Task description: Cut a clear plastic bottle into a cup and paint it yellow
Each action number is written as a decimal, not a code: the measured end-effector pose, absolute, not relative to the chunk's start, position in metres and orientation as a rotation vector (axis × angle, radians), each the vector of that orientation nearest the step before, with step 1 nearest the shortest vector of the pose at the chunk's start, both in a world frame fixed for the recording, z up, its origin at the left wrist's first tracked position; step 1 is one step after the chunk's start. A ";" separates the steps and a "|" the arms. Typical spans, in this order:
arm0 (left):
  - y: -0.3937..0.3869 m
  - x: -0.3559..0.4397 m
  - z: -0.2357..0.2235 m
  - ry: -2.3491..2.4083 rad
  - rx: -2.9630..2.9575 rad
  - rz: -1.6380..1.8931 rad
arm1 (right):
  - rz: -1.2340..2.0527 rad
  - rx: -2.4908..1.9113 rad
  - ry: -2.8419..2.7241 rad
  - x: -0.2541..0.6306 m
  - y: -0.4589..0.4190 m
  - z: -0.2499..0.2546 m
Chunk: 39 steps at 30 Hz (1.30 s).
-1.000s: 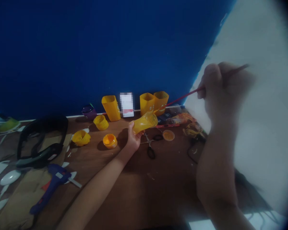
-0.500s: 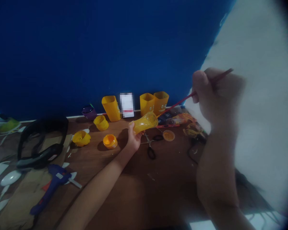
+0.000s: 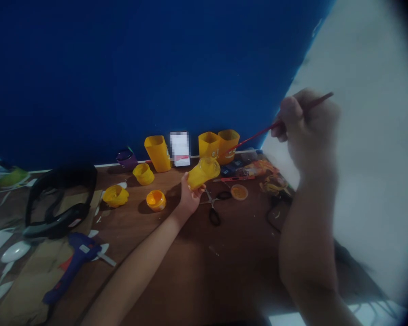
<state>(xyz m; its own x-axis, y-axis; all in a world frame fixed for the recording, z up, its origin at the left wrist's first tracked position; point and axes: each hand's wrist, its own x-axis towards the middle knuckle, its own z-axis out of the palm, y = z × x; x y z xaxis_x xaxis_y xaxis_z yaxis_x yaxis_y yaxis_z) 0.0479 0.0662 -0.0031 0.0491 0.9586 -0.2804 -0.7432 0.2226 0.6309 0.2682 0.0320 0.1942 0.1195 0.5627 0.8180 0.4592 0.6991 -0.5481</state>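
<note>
My left hand (image 3: 191, 198) is closed round the lower end of a clear plastic bottle piece (image 3: 203, 173) coated in yellow paint, held tilted above the table with its open rim to the right. Up at the right, my right hand (image 3: 308, 127) pinches a thin red paintbrush (image 3: 258, 134). The brush slants down to the left, and its tip is near the piece's rim; whether it touches cannot be made out. An open jar of orange-yellow paint (image 3: 156, 200) stands left of my left hand. Scissors (image 3: 212, 204) lie open just beyond that hand, beside a small round lid (image 3: 239, 192).
Yellow cups (image 3: 157, 154) with faces line the blue wall, beside a blurred white card (image 3: 180, 148) and a purple pot (image 3: 126, 158). Two yellow-painted pieces (image 3: 115, 195) stand left. A blue glue gun (image 3: 75, 262), black headgear (image 3: 59, 219) and a white spoon (image 3: 15, 252) lie nearer left.
My left hand has turned the yellow bottle piece slightly, its rim shifting a little left. My right hand moved left and down with the paintbrush, then rose slightly.
</note>
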 end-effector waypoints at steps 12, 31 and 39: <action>0.066 0.046 -0.005 0.657 0.434 1.249 | 0.213 -0.928 -1.571 0.290 0.048 0.187; 0.063 0.046 -0.001 0.630 0.473 1.315 | 0.022 -0.974 -1.480 0.279 0.022 0.199; 0.060 0.043 0.003 0.563 0.436 1.299 | 0.071 -0.960 -1.400 0.282 0.022 0.197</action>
<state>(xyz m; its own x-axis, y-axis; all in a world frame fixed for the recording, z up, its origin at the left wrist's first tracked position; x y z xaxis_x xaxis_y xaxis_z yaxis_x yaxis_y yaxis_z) 0.0434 0.0604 0.0032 0.1684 0.9752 -0.1434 -0.7717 0.2209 0.5963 0.2821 0.0217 0.1972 0.2323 0.5661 0.7909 0.4838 0.6382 -0.5989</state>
